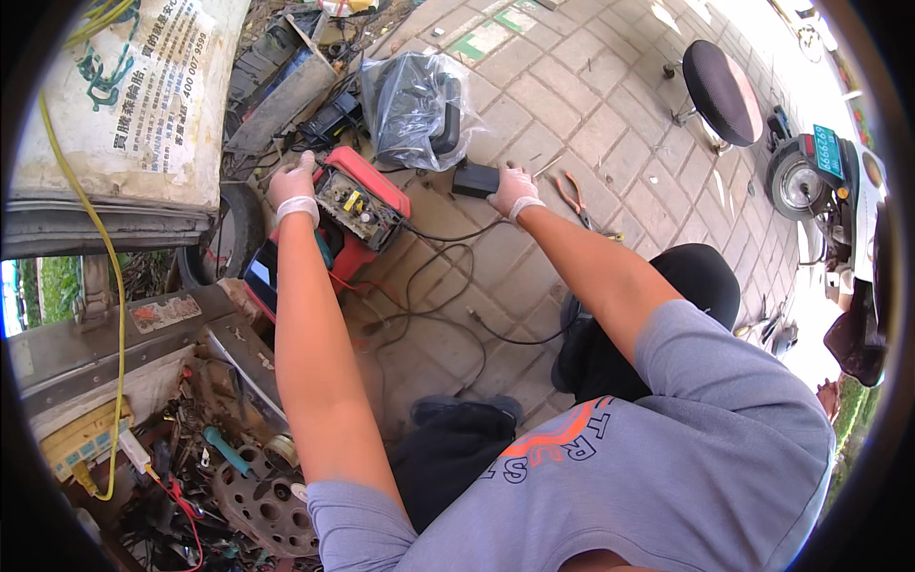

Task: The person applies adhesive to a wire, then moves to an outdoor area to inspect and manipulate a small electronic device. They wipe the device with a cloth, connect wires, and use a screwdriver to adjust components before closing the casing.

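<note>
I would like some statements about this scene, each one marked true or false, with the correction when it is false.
1. The left hand rests on the far left edge of the red device with an exposed circuit board. True.
2. The right hand holds the pliers. False: the pliers lie on the paving to the right of this hand, which is on a small black box.
3. Both hands wear thin light gloves. True.
4. The round black stool lies tipped over between the arms. False: it stands upright at the upper right, far from the hands.
5. A black item wrapped in clear plastic lies beyond the hands. True.
</note>
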### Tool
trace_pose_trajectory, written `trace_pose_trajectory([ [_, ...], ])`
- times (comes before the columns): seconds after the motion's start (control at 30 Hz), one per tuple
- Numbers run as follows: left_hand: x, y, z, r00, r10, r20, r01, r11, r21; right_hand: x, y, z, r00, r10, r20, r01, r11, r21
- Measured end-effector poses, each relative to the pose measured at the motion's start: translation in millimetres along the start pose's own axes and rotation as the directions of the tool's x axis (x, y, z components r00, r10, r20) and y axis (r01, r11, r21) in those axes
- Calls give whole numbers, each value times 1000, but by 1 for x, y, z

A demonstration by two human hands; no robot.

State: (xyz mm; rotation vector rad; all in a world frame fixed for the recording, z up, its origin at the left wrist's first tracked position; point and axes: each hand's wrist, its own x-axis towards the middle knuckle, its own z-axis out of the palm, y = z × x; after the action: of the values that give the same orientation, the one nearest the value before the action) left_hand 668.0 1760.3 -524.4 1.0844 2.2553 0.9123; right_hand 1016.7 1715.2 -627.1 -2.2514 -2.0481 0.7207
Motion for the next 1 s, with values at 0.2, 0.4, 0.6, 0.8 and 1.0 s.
trace_pose_trajectory([
  [0.2,-62,3,-21,964,-214,-157,101,844,-527,37,13,-13,897,-54,438,151,970,-189],
  [0.4,-152,-14,-6,841,-508,-186,127,519,-845,25,7,-17,918,-96,385,224,925,-305],
  [0.6,-172,-45,52,726,-680,-106,246,400,-883,64,0,-82,728,-99,678,394,870,-296],
  [0.8,-191,-44,67,706,-581,406,431,-103,-897,51,-25,-102,669,-117,734,363,913,-185],
  [1.0,-195,-44,67,708,-591,386,359,-169,-918,3,-44,-66,844,-321,430,477,815,-328],
])
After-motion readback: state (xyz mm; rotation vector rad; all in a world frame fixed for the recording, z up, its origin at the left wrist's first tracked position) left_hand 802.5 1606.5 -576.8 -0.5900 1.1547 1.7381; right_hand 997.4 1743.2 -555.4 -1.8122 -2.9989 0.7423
